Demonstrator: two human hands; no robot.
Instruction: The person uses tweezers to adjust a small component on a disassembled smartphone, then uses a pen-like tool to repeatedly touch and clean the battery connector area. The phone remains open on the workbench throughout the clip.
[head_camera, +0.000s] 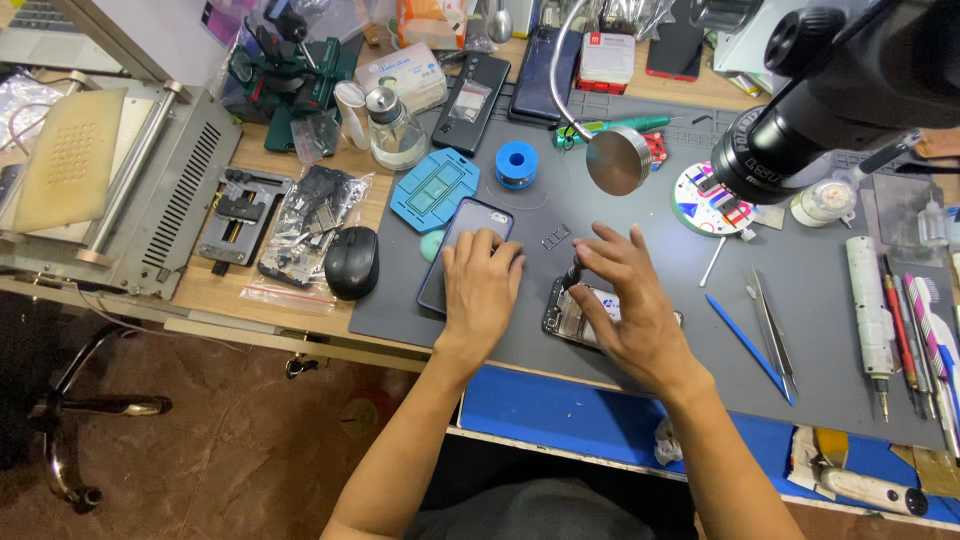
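My left hand (482, 285) lies flat, fingers together, on a dark smartphone (458, 232) that rests face up on the grey work mat (800, 330). My right hand (630, 305) covers most of an opened phone body (562, 312) to the right of it. The thumb and fingers of that hand pinch a small black tool tip (574, 272) over the opened phone. A small black bracket part (556, 237) lies on the mat between the two hands, just beyond them.
A black microscope (850, 90) hangs over the mat's right side. Tweezers (772, 325), a blue spudger (745, 340) and screwdrivers (872, 310) lie at right. A mouse (352, 262), blue jig (434, 188), solder reel (516, 164), round mirror (618, 160), bottle (394, 130) and phones stand behind.
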